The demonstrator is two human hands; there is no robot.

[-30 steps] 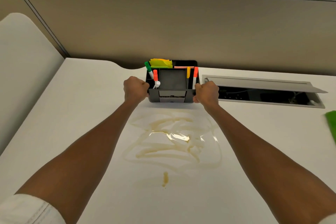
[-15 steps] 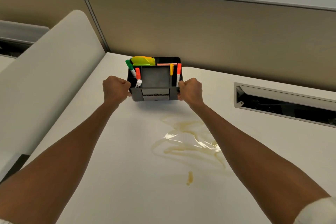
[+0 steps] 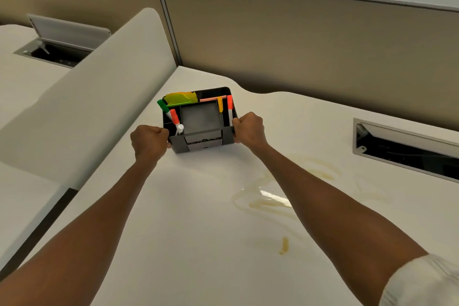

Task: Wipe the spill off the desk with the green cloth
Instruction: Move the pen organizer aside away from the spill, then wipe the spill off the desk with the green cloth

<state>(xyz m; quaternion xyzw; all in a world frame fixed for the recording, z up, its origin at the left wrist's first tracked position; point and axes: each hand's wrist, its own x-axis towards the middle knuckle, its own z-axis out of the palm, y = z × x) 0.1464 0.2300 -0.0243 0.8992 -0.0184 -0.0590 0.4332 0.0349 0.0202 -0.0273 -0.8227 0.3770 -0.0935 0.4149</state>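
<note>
Tan partition walls (image 3: 298,40), white curved divider (image 3: 99,97)

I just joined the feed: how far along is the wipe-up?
Wiping hasn't begun. The yellowish spill lies wet across the desk, with a separate drip nearer the person. In hand: the left hand and right hand grip the sides of the black organizer, which sits clear of the puddle near the desk's far-left corner. Left: fetching the green cloth, which isn't in view, and wiping everything.

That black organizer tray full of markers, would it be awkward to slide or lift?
The organizer looks like rigid plastic, so it should keep its shape. The left hand and right hand grip opposite sides, probably for balance. The upright markers stand loose and may rattle or tip.
</note>
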